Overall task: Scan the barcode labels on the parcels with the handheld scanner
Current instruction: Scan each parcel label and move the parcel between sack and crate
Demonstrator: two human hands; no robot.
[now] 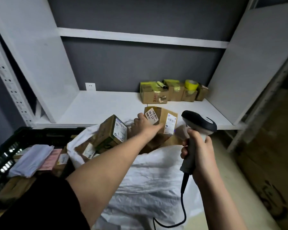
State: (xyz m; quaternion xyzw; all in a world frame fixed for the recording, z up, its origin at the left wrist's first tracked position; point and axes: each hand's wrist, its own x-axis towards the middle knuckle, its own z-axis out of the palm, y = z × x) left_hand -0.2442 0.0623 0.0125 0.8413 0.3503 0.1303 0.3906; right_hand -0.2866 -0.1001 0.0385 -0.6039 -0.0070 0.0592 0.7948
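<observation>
The left hand grips a small cardboard parcel atop the white sack; the right hand wraps the scanner handle beside it. It looks light and stiff, best held clear of its 2 labels.

Sack at center holds parcels, crate at its 9 o'clock, shelf behind at 12 with a row of boxes at 1 o'clock, tape roll on them, scanner at 3.
</observation>
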